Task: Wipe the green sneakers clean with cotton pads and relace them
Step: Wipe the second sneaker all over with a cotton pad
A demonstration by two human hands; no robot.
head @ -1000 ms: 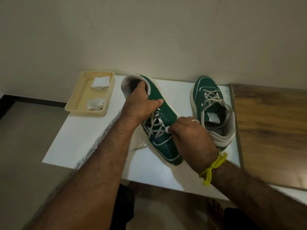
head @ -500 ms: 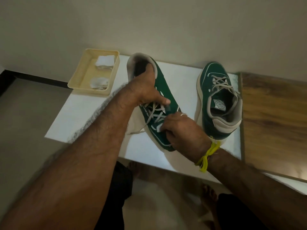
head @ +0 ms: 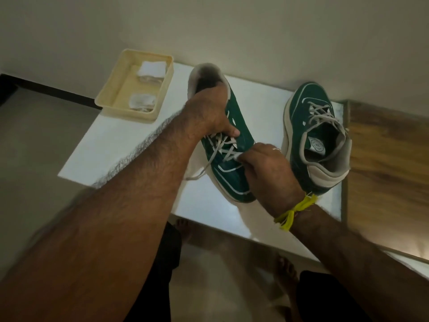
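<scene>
right fingers [head: 243,156] are pinching a white cotton pad [head: 237,155] against the laces of a green sneaker [head: 234,173]; the left hand [head: 209,112] is gripping its collar over the counter [head: 139,145]. wiping seems underway, the second sneaker [head: 318,140] waiting.

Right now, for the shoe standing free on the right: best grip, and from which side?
Take the free shoe by its grey heel collar, coming from the near edge of the table. It stands upright with the heel toward the person, its opening clear, and neither hand touches it.
</scene>
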